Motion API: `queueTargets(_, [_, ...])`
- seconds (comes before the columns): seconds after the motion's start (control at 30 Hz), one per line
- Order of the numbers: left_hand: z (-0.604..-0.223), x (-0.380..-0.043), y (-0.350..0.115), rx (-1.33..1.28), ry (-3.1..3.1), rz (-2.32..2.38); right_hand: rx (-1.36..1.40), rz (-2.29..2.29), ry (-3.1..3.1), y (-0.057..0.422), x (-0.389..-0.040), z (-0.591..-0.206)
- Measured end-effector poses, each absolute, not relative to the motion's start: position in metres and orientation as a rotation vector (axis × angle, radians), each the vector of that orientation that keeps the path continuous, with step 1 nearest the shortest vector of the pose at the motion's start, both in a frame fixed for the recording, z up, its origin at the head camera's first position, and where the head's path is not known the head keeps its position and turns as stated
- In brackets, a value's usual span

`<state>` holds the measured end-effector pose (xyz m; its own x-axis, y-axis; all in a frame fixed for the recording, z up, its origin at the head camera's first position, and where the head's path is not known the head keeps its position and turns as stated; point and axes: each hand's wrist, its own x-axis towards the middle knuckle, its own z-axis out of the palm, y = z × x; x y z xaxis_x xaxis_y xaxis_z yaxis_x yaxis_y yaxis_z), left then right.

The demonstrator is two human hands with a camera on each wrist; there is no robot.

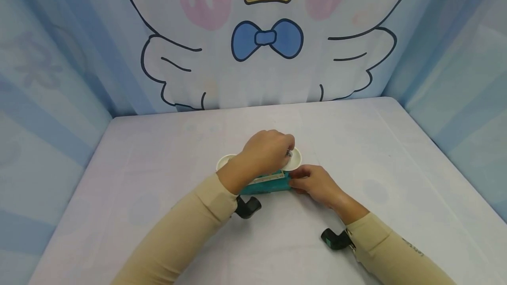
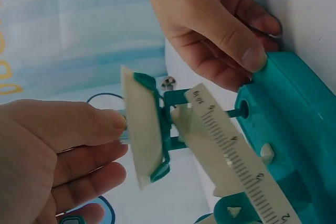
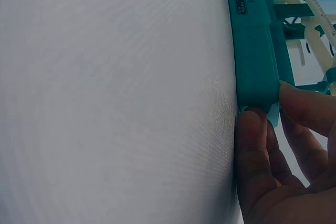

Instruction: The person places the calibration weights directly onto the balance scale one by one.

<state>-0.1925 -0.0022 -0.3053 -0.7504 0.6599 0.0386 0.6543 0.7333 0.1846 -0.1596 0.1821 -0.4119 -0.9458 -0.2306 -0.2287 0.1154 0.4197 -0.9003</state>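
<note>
A teal balance scale point(image 1: 269, 184) with two cream pans stands on the table. My left hand point(image 1: 264, 151) is over its right pan point(image 1: 295, 161). In the left wrist view, this hand pinches a small, clear bluish piece point(image 2: 124, 136) against the pan point(image 2: 143, 127); its kind is mostly hidden by the thumb. My right hand point(image 1: 317, 184) grips the right end of the base, thumb on top and fingers low at the end, as the right wrist view shows on the teal base point(image 3: 257, 61). The left pan point(image 1: 225, 161) is partly behind my left forearm.
A white ruler-like scale strip point(image 2: 236, 156) runs along the front of the balance. The white-covered table point(image 1: 178, 144) extends around it. A printed curtain point(image 1: 269, 82) hangs behind, with more fabric at both sides. Black wrist cameras point(image 1: 248, 208) hang below the sleeves.
</note>
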Motion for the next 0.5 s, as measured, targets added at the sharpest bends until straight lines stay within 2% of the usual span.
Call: queueTargets(0.5, [-0.3011, -0.1906, 0.0013, 1.037, 2.881, 0.272, -0.089, -1.526, 2.379, 0.1813, -0.1594, -0.4115])
